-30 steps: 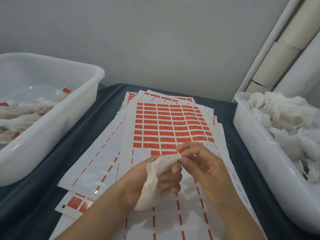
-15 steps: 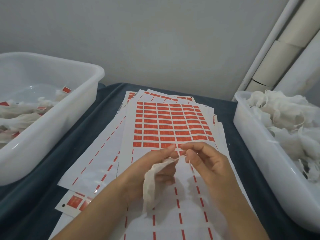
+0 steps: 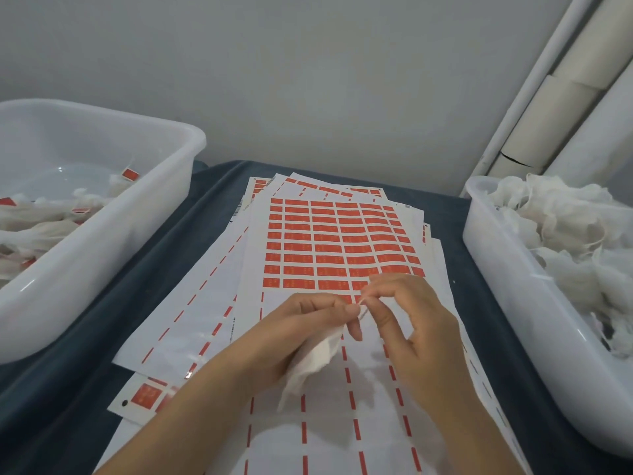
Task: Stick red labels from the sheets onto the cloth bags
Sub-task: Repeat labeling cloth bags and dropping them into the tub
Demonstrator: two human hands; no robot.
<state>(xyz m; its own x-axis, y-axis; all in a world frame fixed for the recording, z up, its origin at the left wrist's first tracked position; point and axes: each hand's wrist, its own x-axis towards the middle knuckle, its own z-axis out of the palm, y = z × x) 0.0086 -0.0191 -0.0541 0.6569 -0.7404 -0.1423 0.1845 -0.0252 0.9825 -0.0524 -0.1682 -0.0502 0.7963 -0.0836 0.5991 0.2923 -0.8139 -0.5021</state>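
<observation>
Cloth bag: a small, limp, off-white cloth bag (image 3: 313,363), thin and crumpled, hangs from my left hand (image 3: 301,332) above the lower middle of the sheets.
Left grip: my fingers are curled around the bag's upper part, with thumb and forefinger pinching its top edge.
Right grip: my right hand (image 3: 412,323) meets the left at 12 o'clock of the bag, thumb and forefinger pressed together on something thin at the bag's mouth; whether that is a string or a label edge I cannot tell.
Top sheet: the top label sheet (image 3: 339,248) is white; its far half carries red labels in a grid of ten full rows, while its near half shows only bare backing with short red dashes.
Sheet count: several sheets lie fanned in the stack; I cannot count them exactly.
Writing: pale marks show on the red labels, too small to read.
Left tub: one white plastic left tub (image 3: 102,241) at 9 o'clock holds cloth bags bearing red labels; at least three labels show.
Right tub: one white right tub (image 3: 507,296) at 3 o'clock is heaped with plain white bags, too tangled to count.
Tabletop: a dark blue cloth covers the tabletop (image 3: 191,234) under everything.
</observation>
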